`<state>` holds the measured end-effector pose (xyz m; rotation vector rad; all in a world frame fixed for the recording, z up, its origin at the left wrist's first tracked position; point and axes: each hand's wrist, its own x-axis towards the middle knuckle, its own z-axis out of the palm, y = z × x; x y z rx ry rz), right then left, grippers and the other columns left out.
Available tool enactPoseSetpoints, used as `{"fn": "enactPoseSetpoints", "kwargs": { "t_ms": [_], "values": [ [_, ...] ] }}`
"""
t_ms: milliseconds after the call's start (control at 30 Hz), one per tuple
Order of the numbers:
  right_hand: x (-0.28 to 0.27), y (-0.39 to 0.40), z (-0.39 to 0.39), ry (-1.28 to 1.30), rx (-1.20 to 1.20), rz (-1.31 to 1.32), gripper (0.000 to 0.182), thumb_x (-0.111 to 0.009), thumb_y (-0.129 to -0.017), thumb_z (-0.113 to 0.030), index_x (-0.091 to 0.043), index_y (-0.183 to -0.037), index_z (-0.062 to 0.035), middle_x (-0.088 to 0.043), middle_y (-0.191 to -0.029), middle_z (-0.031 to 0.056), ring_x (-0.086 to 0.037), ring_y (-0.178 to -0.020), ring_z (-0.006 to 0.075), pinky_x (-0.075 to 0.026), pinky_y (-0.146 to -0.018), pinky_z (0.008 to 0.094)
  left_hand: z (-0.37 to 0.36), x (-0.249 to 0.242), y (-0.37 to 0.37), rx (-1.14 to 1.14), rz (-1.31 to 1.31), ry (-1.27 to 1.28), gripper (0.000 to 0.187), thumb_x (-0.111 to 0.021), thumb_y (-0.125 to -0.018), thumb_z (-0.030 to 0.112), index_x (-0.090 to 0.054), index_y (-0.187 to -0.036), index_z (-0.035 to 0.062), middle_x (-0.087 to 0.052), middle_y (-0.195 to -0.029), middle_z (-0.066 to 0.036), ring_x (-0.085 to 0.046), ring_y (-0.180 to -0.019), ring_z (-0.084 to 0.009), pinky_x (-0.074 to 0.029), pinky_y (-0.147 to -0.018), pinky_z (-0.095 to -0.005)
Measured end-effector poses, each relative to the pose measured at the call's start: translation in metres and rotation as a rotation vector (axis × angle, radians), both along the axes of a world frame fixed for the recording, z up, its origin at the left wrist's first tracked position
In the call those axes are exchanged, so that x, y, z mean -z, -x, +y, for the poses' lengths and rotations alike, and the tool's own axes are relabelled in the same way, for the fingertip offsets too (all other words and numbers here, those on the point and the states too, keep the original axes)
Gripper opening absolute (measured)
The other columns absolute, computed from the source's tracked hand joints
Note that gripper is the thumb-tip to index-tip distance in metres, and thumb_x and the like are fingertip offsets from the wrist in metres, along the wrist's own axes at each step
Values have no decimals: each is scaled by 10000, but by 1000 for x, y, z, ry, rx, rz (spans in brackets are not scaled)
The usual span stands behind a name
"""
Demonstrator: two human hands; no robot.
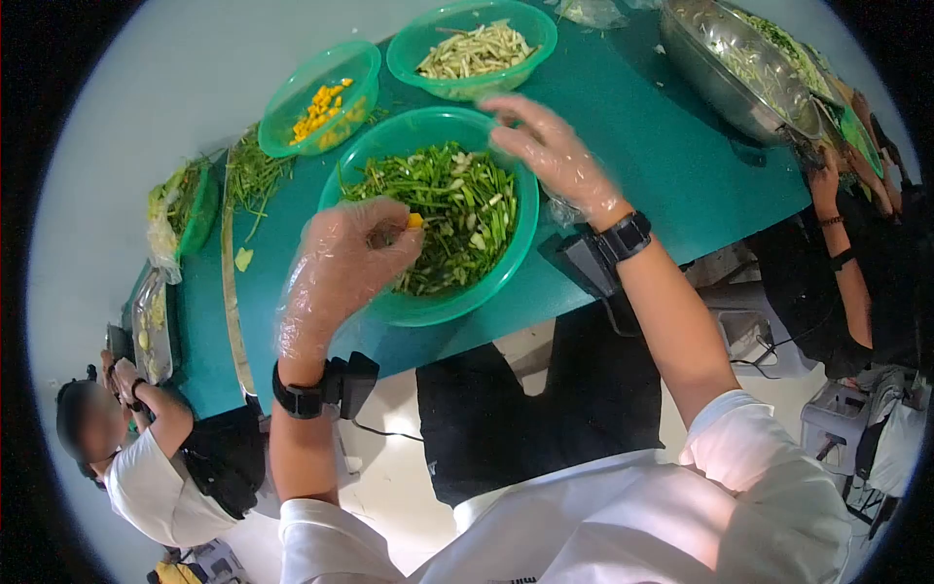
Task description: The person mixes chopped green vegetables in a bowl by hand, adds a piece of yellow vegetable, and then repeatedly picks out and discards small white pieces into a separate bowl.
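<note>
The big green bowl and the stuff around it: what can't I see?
Yellow piece: partly hidden by left hand, head view.
Big green bowl: bottom covered by chopped greens, head view.
Right hand: fingertips blurred, head view.
Steel bowl: part cut off by top edge, head view.

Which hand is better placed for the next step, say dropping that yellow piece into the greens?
Probably the left hand: it pinches the yellow piece above the greens; the right hand looks empty.

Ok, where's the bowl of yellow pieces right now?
In the head view, the bowl of yellow pieces is at the upper left, left of the bowl of pale strips and just beyond the big bowl of greens.
</note>
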<state>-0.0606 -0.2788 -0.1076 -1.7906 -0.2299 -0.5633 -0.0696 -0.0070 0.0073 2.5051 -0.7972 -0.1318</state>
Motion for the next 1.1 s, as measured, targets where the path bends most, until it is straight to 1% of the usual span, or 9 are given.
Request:
{"fn": "enactPoseSetpoints", "kwargs": {
  "t_ms": [133, 233, 300, 367, 500, 533, 633, 833, 1100],
  "values": [
    [-28, 10, -23, 80, 175, -157, 331, -735, -944, -146, -685, -1266, -87, -660, -986, 54, -635, -890, 188, -538, -804, 332, 10, 3, -15, 21, -44, 132, 219, -784, -890, 170, -731, -1000, -12, -748, -845, -131, -681, -724, -152, -554, -710, -339],
    [-64, 13, -12, 334, -42, -322, 337, -727, -948, -157, -685, -1277, -97, -678, -947, 63, -653, -833, 192, -554, -778, 336, 11, -11, -26, 28, 34, 159, 218, -779, -893, 173, -722, -992, -12, -693, -775, -108, -594, -666, -138, -527, -668, -324],
    [-98, 21, 14, 285, -241, -168, 297, -732, -933, -88, -724, -1230, -72, -713, -1013, 74, -681, -894, 165, -560, -780, 309, 13, -7, -38, 57, 133, 168, 238, -774, -890, 187, -720, -1005, -14, -679, -763, -120, -589, -672, -155, -534, -685, -339],
    [-116, 7, 27, 353, -477, -55, 299, -736, -928, -75, -735, -1226, -88, -719, -1038, 74, -688, -916, 170, -569, -761, 312, 11, -7, -48, 82, 201, 165, 221, -771, -896, 175, -713, -980, -21, -651, -743, -80, -549, -692, -97, -513, -659, -312],
    [-99, -32, 43, 490, -553, -323, 254, -727, -924, -180, -724, -1152, -66, -712, -999, 116, -692, -857, 308, -568, -792, 396, 9, 13, -67, 115, 347, 332, 208, -767, -915, 141, -702, -1023, -24, -654, -787, -36, -538, -752, -51, -504, -666, -285],
    [-100, -34, 43, 474, -580, -227, 225, -729, -922, -183, -729, -1106, -54, -718, -1017, 139, -690, -918, 348, -563, -827, 411, 9, 21, -69, 137, 361, 419, 203, -766, -922, 126, -700, -1042, -23, -659, -810, -24, -539, -773, -42, -504, -674, -277],
    [-93, -38, 40, 340, -556, -152, 199, -735, -927, -178, -733, -1078, -50, -729, -1019, 126, -697, -922, 315, -563, -827, 392, 4, 32, -70, 90, 528, 621, 203, -762, -942, 81, -696, -1111, -10, -684, -898, -3, -587, -841, -44, -526, -748, -263],
    [-71, -31, 36, 8, -452, 122, 193, -765, -925, -104, -716, -1097, -32, -726, -951, 68, -688, -867, 137, -555, -785, 300, 3, 34, -63, -43, 526, 799, 209, -734, -951, -4, -706, -1158, 2, -752, -1051, -41, -681, -968, -94, -553, -891, -264],
    [-74, -28, 39, 116, -415, 137, 219, -786, -913, -110, -707, -1099, -24, -731, -922, 54, -694, -872, 113, -563, -805, 280, 6, 34, -56, 9, 443, 765, 225, -749, -920, -53, -689, -1131, 0, -724, -1077, -40, -685, -988, -104, -558, -906, -275]
  ]
}}
